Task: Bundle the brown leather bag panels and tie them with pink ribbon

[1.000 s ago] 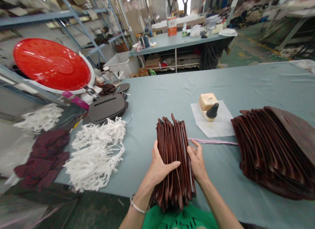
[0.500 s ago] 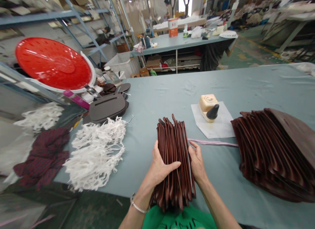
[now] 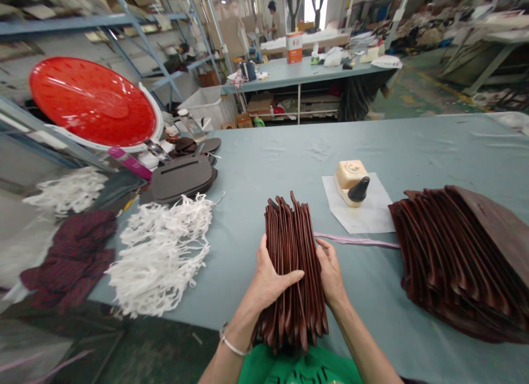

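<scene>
A tight stack of dark brown leather-like pieces [image 3: 289, 235] stands on edge at the table's front, against the green shirt. My left hand [image 3: 266, 279] grips it from the left, thumb laid across the upper edges. On the other side, my right hand [image 3: 329, 271] presses its fingers to the stack's right face. A pink strip [image 3: 355, 240] runs along the table from the stack toward a second, larger pile of the brown pieces [image 3: 458, 263] at the right. The undersides of the stack and some fingertips are hidden.
Beyond my right hand, a cream block with a black knob [image 3: 351, 183] sits on white paper [image 3: 330, 191]. White strips [image 3: 161, 263] lie heaped at the left, near dark flat pieces [image 3: 182, 180] and a red basin [image 3: 95, 103]. Another table [image 3: 281, 75] stands behind; a person [image 3: 273, 20] is farther back.
The view has shifted slightly, with the background a little lower and to the right. Both hands stay on the brown stack in nearly the same pose.
</scene>
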`<state>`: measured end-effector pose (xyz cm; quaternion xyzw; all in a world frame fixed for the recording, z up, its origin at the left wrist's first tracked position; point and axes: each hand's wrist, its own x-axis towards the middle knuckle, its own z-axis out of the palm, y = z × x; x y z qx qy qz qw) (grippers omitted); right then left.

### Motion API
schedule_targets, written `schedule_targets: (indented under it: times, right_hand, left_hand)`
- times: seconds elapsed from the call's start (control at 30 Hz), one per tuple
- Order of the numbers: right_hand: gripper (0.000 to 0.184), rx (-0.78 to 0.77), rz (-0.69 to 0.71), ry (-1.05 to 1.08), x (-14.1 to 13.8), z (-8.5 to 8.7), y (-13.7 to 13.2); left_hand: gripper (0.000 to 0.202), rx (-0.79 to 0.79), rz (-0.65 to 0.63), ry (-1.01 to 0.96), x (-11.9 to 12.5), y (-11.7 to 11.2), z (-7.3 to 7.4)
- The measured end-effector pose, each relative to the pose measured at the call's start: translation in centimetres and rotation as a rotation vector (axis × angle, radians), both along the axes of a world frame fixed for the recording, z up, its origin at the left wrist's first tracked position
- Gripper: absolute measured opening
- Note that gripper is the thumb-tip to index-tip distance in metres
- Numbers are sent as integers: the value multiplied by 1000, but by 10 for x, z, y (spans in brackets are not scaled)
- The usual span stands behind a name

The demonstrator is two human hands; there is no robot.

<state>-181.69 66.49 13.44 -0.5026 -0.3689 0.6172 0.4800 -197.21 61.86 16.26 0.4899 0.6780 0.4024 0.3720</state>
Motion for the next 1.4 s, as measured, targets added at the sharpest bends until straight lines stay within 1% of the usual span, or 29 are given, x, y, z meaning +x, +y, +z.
schedule_targets:
  times: [0.2, 0.3, 0.4, 0.43, 0.53, 0.6, 0.67, 0.8, 0.97, 1.07, 1.13, 1.23, 1.3, 1.4]
  right_hand:
    - [44, 44, 25, 83, 1, -6, 2]
    - [49, 39, 28, 98, 3, -6, 3]
    - [55, 54, 42, 31, 7, -5, 4]
    - [52, 80, 44, -12, 8, -5, 4]
    - [32, 155, 73, -165, 11, -3, 5]
    - [28, 187, 109, -223, 13, -1, 5]
    - [29, 197, 142, -253, 14, 1, 4]
    - [32, 197, 169, -277, 13, 2, 2]
    - [37, 278, 80, -252, 12, 2, 4]
    - [29, 289, 151, -280, 13, 6, 4]
    - [28, 276, 191, -309, 13, 9, 3]
    - [35, 258, 190, -359, 11, 12, 1]
    - [33, 263, 188, -365, 10, 12, 1]
    - [31, 327, 150, -366, 9, 10, 1]
  left_hand:
    - [117, -15, 2, 16, 1, 0, 0]
    - [118, -23, -3, 17, 0, 0, 2]
    - [117, -29, -1, 26, 0, 1, 4]
    - [117, -29, 1, 26, 1, 1, 5]
    - [117, -27, 3, 18, 2, 1, 5]
    - [117, -21, 6, 5, 2, 0, 4]
    - [116, -16, 5, -13, 2, 0, 2]
    - [116, -13, -2, -41, 1, 0, 1]
    - [116, -3, 1, -24, 1, 0, 2]
    - [115, 1, -4, -29, 1, 0, 3]
    - [114, -5, -3, -41, 2, 0, 3]
    - [114, -14, 0, -42, 3, 0, 2]
    - [114, -15, 7, -37, 2, 0, 3]
    - [115, -13, 14, -42, 2, 0, 3]
